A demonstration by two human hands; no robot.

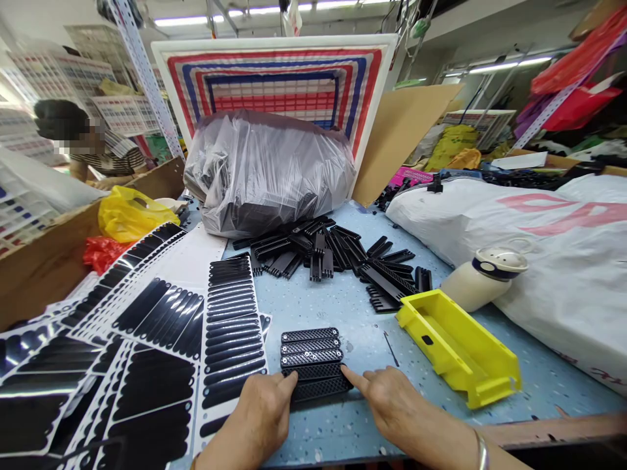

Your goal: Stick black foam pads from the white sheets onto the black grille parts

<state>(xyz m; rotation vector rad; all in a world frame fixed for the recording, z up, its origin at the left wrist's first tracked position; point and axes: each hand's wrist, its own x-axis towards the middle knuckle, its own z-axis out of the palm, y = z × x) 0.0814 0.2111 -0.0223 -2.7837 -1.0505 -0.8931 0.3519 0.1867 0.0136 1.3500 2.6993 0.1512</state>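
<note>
On the blue speckled tabletop lies a row of black textured bars (311, 353), side by side, with small light rivet-like dots at the ends of the upper ones. My left hand (264, 408) presses a fingertip on the left end of the lower bars, its other fingers curled. At the right end, my right hand (392, 401) touches the same bars with an extended index finger, the rest folded in. Between them the two hands grip these lower bars from both ends. Sheets of glossy black strips (232, 333) lie left of my left hand.
A loose pile of black plastic bars (321, 251) lies behind, below a plastic-wrapped bundle (272, 170). A yellow bin (460, 349), a cream bottle (482, 277) and a white sack (533, 241) stand to the right. Yellow bag (132, 212) at left; a person (98, 143) sits beyond.
</note>
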